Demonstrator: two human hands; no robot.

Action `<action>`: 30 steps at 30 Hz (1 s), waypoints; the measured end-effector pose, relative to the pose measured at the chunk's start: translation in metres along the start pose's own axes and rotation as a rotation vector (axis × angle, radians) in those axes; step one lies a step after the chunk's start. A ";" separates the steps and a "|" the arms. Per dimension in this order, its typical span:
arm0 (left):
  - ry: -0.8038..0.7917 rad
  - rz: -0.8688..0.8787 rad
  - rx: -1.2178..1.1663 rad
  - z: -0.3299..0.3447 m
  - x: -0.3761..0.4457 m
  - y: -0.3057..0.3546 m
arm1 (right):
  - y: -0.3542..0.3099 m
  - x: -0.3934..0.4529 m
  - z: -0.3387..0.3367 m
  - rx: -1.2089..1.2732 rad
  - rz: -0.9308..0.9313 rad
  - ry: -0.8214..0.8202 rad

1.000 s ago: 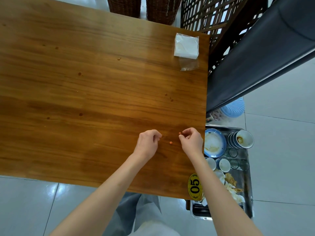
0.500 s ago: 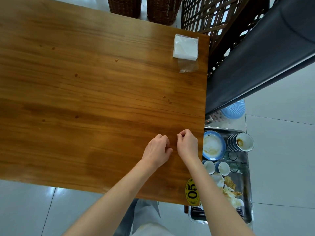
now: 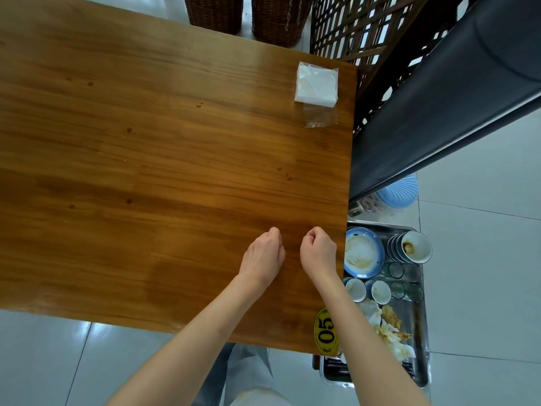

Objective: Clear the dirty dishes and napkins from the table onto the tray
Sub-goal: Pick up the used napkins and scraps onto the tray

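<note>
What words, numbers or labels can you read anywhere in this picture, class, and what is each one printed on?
"05": black digits on a yellow oval sticker at the near right corner of the wooden table.
Small print along the sticker's rim: too small to read.
Napkin packet and the dishes on the tray: no readable text.

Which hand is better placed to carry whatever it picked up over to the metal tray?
Right, probably. The right hand sits by the wooden table's right edge, next to the metal tray of dirty dishes; the left hand is farther in. Both are curled, contents unseen.
</note>
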State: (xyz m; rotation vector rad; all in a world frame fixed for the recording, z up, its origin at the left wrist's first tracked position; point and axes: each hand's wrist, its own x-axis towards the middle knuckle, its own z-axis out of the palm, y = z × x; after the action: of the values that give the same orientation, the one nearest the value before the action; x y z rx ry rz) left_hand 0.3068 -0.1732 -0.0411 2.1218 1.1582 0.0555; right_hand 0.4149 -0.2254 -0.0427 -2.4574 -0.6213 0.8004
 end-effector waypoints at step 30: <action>0.016 -0.067 -0.172 -0.036 -0.040 -0.012 | 0.012 -0.046 -0.008 0.216 0.130 0.012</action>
State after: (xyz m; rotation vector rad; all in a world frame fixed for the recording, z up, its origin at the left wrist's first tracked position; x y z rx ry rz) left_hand 0.2610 -0.1789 -0.0098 1.9337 1.1899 0.1368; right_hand 0.3894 -0.2626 -0.0248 -2.3198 -0.3533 0.8544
